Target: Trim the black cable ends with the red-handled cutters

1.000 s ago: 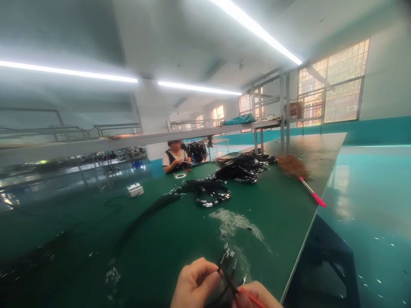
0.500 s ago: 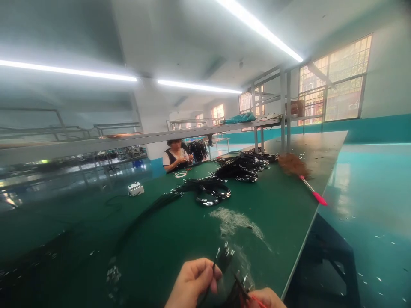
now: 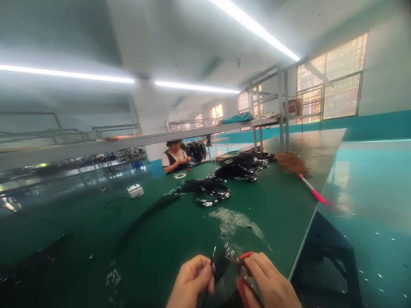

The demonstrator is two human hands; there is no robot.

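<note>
Left hand (image 3: 192, 280) pinching black wire (image 3: 212, 256), green workbench (image 3: 282, 214), strip-lit workshop

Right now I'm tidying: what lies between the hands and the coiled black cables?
In the head view, a whitish litter of trimmings on the green table.

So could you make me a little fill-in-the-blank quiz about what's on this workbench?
1. The left hand pinches a thin black wire whose tip points ____.
2. The right hand holds a tool with ____ handles.
3. The table top is dark ____.
4. The feather duster lies near the table's right edge, its pink handle pointing ____ the camera.

Missing words: up; red; green; toward
</note>
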